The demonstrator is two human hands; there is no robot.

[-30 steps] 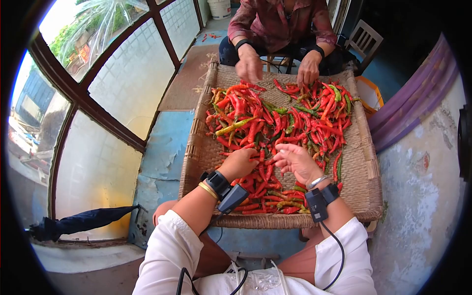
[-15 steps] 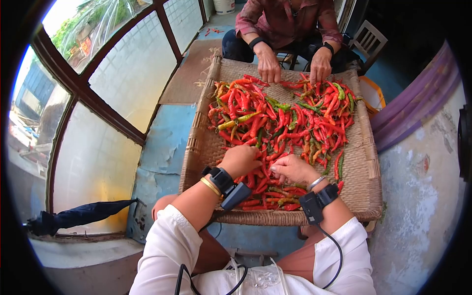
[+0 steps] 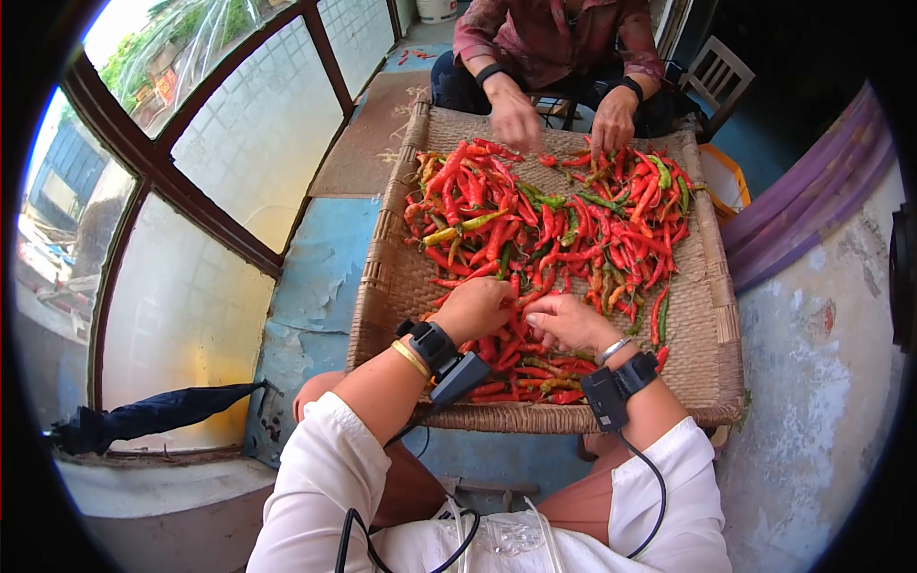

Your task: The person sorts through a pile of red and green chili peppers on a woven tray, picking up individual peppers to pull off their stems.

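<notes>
Red chili peppers (image 3: 573, 250), with some green and yellowish ones among them, lie heaped on a woven tray (image 3: 702, 368). Over the near part of the heap, my left hand (image 3: 476, 309) is closed, its fingertips pinching what looks like a red chili pepper. My right hand (image 3: 573, 323) faces it a short way to the right, thumb and fingers drawn together. Whatever its fingertips hold is too small or hidden to make out. More chili peppers (image 3: 540, 377) lie below both hands, near the tray's front edge.
Across the tray sits another person, whose left-side hand (image 3: 516, 122) is blurred and whose other hand (image 3: 612, 121) touches the peppers. A folded umbrella (image 3: 172, 415) lies by the window at left. A rough wall (image 3: 821, 382) and purple curtain (image 3: 812, 215) stand at right.
My hands have shifted slightly over the peppers, staying close together. The other person's left-side hand has moved down and a little left, and the other hand slightly left.
</notes>
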